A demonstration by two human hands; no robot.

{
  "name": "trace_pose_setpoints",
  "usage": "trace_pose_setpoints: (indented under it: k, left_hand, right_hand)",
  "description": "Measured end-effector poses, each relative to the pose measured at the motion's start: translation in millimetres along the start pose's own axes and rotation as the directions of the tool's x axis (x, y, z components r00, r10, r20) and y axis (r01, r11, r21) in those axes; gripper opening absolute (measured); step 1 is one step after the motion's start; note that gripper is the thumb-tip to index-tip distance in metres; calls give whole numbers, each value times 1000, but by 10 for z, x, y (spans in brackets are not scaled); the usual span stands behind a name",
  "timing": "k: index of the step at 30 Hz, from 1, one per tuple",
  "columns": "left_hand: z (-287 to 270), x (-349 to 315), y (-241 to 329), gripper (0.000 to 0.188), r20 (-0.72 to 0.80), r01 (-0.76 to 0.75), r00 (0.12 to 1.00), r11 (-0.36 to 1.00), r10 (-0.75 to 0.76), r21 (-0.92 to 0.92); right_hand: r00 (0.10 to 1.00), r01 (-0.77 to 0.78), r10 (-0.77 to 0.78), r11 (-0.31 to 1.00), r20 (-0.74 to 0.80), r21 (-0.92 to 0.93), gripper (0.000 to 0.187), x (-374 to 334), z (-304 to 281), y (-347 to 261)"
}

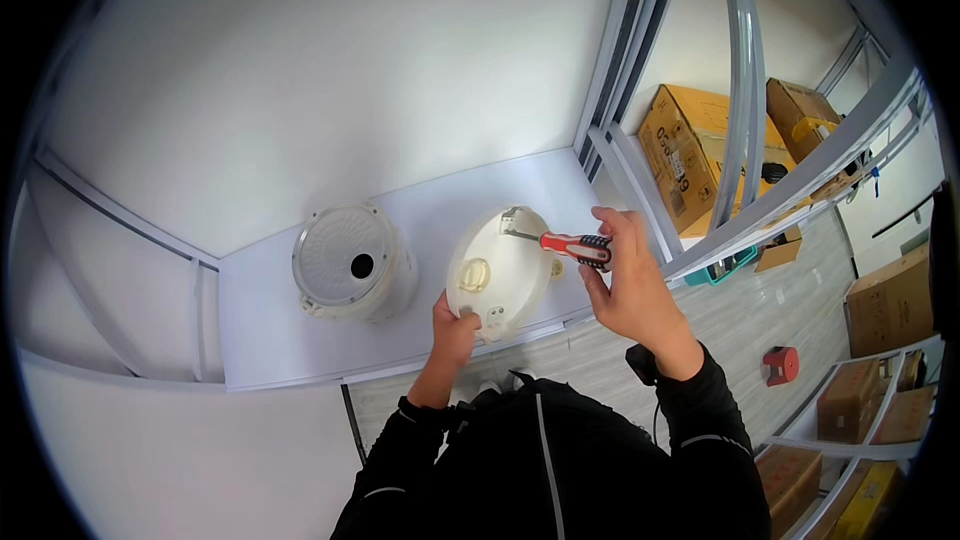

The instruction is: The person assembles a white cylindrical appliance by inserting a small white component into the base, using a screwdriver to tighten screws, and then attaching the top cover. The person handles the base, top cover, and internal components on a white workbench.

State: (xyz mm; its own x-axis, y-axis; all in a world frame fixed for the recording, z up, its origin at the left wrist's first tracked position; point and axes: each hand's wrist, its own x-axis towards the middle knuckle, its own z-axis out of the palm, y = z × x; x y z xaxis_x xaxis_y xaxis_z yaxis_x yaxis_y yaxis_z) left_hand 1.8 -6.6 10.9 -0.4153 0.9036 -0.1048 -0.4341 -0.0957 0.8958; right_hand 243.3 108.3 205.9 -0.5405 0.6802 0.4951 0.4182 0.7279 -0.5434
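A round, off-white plastic lid [512, 280] is held tilted over the white table, with its inner side in view. My left hand [456, 333] grips the lower left rim, thumb on the inside near a round knob-like part [474, 276]. In my right hand [638, 285] is a screwdriver [575, 247] with a red and black handle, fingers closed around the handle's end. Its shaft points left, and the tip meets or nearly meets a small metal bracket [508, 223] at the lid's top edge. Left of the lid stands a white drum-shaped container [345, 258] with a dark round hole in its top.
The white table [260, 340] backs onto a pale wall panel and has grey metal frame posts [610, 50] on the right. Beyond them sit yellow-brown cardboard boxes [690, 155]. A red stool [781, 365] is on the floor, near a shelf of boxes [850, 400] at lower right.
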Motion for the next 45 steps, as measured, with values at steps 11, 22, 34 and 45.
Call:
trace_pose_setpoints:
  k: [11, 22, 34, 45]
  left_hand:
    - [-15, -20, 17, 62, -14, -28, 1000, 999, 28, 39]
    - [-43, -36, 11, 65, -48, -30, 998, 999, 32, 40]
    - [-94, -67, 46, 57, -73, -26, 997, 988, 37, 152]
    - [-47, -104, 79, 57, -36, -38, 999, 998, 40, 54]
  right_hand:
    - [998, -9, 6, 999, -55, -44, 58, -5, 74, -24]
    - [956, -228, 236, 971, 172, -68, 62, -37, -9, -83]
    - [935, -322, 331, 943, 130, -83, 59, -34, 28, -117]
    - [870, -403, 435, 899, 231, -173, 63, 38, -43, -156]
